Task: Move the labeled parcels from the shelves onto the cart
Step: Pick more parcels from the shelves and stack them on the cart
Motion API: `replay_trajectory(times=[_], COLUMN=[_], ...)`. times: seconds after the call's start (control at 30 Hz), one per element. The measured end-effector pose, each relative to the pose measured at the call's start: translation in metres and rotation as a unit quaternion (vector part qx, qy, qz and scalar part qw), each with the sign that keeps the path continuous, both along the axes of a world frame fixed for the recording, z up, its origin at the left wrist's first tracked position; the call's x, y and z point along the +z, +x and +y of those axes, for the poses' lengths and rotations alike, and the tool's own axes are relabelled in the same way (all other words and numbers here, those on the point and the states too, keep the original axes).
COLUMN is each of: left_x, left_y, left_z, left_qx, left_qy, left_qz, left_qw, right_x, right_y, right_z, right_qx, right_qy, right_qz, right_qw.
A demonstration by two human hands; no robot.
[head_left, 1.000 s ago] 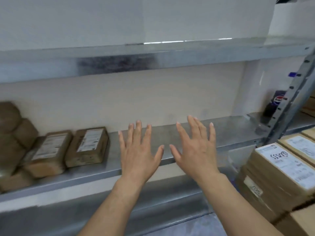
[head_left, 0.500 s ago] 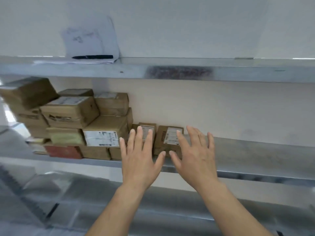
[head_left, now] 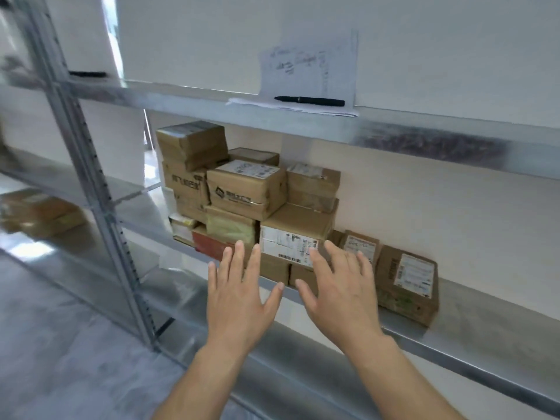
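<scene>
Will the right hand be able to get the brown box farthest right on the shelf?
Probably yes: the right hand hovers open just left of the box, with nothing in front of it or on it.

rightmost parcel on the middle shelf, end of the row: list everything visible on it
The rightmost parcel is a brown cardboard box with a shiny, taped-looking surface and slightly crumpled corners. It stands on the metal shelf and seems to tip back towards the wall. Its broad face, bearing a white printed label, is turned to the camera; the print is too blurred to read. Its left edge meets or overlaps a smaller labeled parcel. The right hand hovers to its left without touching it.
</scene>
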State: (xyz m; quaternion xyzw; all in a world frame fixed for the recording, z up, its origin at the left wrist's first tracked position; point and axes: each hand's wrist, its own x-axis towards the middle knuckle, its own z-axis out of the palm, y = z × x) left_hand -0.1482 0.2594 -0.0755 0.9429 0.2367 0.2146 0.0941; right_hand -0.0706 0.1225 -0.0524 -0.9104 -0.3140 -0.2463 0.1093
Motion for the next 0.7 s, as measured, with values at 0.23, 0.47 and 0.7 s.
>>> replay_trajectory(times=[0.23, 0.47, 0.7], left_x=[0.011, 0.03, 0.045], left_y=[0.013, 0.042, 0.064], left_z=[0.039, 0.071, 0.11], left_qx=[0.063, 0.092, 0.081], left_qy=[-0.047, -0.066, -0.084], left_qz=[-0.018, -0.022, -0.028], left_qw=[0.997, 0.993, 0.993], right_x=[0.006, 0.017, 0.03], right_y=[0.035, 0.072, 0.093], right_z=[0.047, 0.071, 0.091], right_qx=[0.064, 0.074, 0.067], right_qy=[-0.01, -0.016, -0.021], right_qz=[0.015, 0.041, 0.09], right_qw=[0.998, 0.996, 0.994])
